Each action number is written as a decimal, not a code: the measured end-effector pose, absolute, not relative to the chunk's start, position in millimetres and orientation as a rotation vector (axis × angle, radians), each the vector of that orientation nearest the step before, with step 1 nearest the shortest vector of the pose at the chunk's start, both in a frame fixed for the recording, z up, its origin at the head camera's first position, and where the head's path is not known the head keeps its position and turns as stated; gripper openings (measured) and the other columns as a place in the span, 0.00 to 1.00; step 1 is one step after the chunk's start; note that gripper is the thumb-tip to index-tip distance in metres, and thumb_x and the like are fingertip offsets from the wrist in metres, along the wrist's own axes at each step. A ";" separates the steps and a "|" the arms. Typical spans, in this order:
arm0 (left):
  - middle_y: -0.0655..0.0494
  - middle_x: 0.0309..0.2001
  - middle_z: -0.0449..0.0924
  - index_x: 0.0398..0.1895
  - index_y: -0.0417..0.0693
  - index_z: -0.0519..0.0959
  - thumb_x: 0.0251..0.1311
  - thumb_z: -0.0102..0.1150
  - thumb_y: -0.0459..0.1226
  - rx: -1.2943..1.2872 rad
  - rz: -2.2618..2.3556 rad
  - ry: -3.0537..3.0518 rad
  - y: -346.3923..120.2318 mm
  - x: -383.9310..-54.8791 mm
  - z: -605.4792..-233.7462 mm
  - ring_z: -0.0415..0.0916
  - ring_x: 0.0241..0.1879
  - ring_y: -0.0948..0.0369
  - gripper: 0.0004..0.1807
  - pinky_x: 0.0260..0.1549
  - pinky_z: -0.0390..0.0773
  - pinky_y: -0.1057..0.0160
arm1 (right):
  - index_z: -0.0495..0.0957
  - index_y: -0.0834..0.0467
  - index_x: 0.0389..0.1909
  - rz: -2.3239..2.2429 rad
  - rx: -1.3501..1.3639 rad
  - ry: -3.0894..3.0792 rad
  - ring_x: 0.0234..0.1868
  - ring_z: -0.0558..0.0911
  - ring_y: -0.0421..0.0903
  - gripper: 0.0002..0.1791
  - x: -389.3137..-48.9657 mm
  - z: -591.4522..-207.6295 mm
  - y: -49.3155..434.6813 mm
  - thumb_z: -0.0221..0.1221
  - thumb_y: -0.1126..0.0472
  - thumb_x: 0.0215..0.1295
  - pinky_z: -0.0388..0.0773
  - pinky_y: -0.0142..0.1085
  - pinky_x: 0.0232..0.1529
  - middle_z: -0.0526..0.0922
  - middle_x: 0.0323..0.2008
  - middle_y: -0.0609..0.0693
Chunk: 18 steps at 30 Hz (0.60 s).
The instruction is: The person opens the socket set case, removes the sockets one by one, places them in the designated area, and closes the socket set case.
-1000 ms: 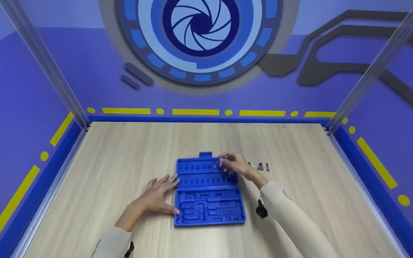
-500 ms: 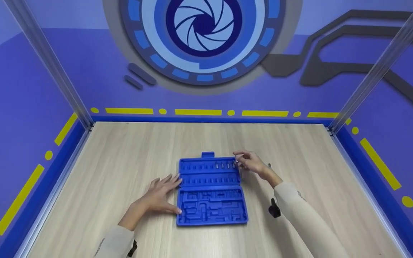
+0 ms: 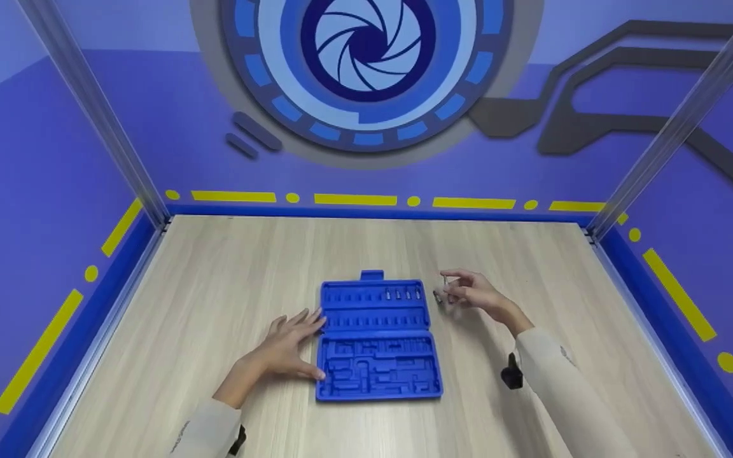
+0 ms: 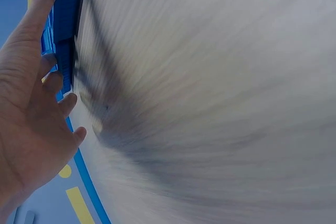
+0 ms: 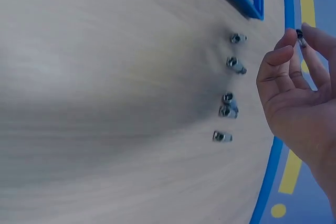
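Observation:
An open blue plastic tool case (image 3: pixel 376 310) lies on the table, its molded slots facing up. Several small metal sockets (image 3: pixel 398 295) stand at the right end of its top row. My left hand (image 3: pixel 287 346) touches the case's left side with spread fingers, the thumb on the lower half. To the right of the case, my right hand (image 3: pixel 478 294) pinches a small metal socket (image 5: pixel 300 34) between thumb and finger, above the table. Beneath it, several loose sockets (image 5: pixel 236 65) lie in a line, clearest in the right wrist view; the hand partly covers them in the head view.
A pale wood-grain table (image 3: pixel 245 267) surrounds the case. Blue printed panels (image 3: pixel 366 181) close off the back and both sides, with metal posts (image 3: pixel 105 114) at the rear corners. The case's latch tab (image 3: pixel 372 275) sticks out toward the back.
My right hand has moved right, from over the case's top row to the loose sockets. More sockets show in the row than a second ago. The left hand stays on the case.

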<state>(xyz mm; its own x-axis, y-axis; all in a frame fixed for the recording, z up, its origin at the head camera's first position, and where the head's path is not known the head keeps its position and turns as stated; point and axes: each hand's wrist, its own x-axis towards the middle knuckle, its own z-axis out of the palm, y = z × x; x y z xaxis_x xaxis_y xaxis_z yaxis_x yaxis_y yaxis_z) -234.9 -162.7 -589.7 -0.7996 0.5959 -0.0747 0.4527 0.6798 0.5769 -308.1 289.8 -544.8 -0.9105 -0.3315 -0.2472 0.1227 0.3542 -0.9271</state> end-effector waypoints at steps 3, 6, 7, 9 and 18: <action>0.44 0.82 0.49 0.80 0.44 0.58 0.40 0.79 0.62 0.837 0.800 2.643 -162.8 -235.1 -590.2 0.45 0.80 0.35 0.66 0.72 0.41 0.24 | 0.64 0.69 0.73 -1.556 -0.197 2.249 0.35 0.80 0.41 0.31 -307.3 -545.5 302.4 0.59 0.62 0.74 0.77 0.32 0.35 0.83 0.45 0.55; 0.43 0.82 0.49 0.80 0.44 0.58 0.39 0.79 0.62 0.844 0.802 2.646 -162.2 -235.6 -591.0 0.45 0.80 0.35 0.66 0.72 0.42 0.25 | 0.66 0.69 0.72 -1.522 -0.207 2.293 0.36 0.79 0.41 0.31 -303.2 -546.9 315.8 0.61 0.61 0.73 0.76 0.32 0.35 0.84 0.47 0.58; 0.43 0.82 0.49 0.80 0.44 0.58 0.40 0.79 0.62 0.845 0.803 2.646 -162.0 -235.8 -591.1 0.45 0.80 0.35 0.66 0.72 0.42 0.25 | 0.67 0.68 0.72 -1.509 -0.195 2.311 0.36 0.79 0.41 0.31 -301.1 -547.3 320.2 0.61 0.60 0.73 0.76 0.32 0.35 0.84 0.48 0.58; 0.43 0.82 0.49 0.80 0.44 0.58 0.40 0.79 0.62 0.849 0.802 2.646 -161.7 -236.1 -591.5 0.46 0.80 0.35 0.66 0.72 0.43 0.25 | 0.67 0.68 0.72 -1.479 -0.196 2.343 0.38 0.79 0.42 0.31 -296.6 -548.6 329.9 0.61 0.60 0.73 0.77 0.32 0.36 0.84 0.49 0.58; 0.43 0.82 0.49 0.79 0.43 0.58 0.39 0.79 0.63 0.848 0.811 2.651 -163.4 -235.8 -592.4 0.46 0.80 0.34 0.66 0.72 0.43 0.25 | 0.67 0.68 0.71 -1.467 -0.116 2.450 0.35 0.79 0.41 0.29 -284.7 -551.4 368.9 0.60 0.62 0.74 0.78 0.32 0.34 0.84 0.48 0.60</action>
